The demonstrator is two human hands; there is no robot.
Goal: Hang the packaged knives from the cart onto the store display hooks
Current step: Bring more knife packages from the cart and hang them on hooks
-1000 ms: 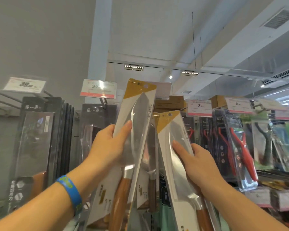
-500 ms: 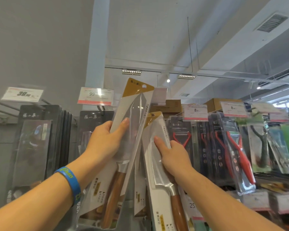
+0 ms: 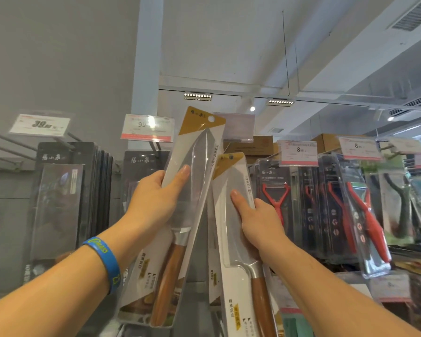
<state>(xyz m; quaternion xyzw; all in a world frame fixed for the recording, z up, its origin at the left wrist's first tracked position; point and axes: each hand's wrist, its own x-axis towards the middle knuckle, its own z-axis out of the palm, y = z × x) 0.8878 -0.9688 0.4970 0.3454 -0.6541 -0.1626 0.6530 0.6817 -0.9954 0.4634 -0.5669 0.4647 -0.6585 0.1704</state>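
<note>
My left hand grips a packaged knife with a gold-topped card and a wooden handle, raised and tilted to the right, its hang hole free near the top. To its right, my right hand holds a second, similar packaged knife that stands lower, its gold top at a display hook. Whether that hook passes through the hole I cannot tell. The two packs touch along their edges. The cart is out of sight.
Black boxed knives hang on hooks at the left under price tags. Red peelers and other packaged tools hang at the right. An empty clear tag holder sits above the middle hook. Cardboard boxes stand behind.
My right hand has slid its knife pack a little to the right and upward, so its gold top now sits at the hook. The left hand's pack has stayed raised.
</note>
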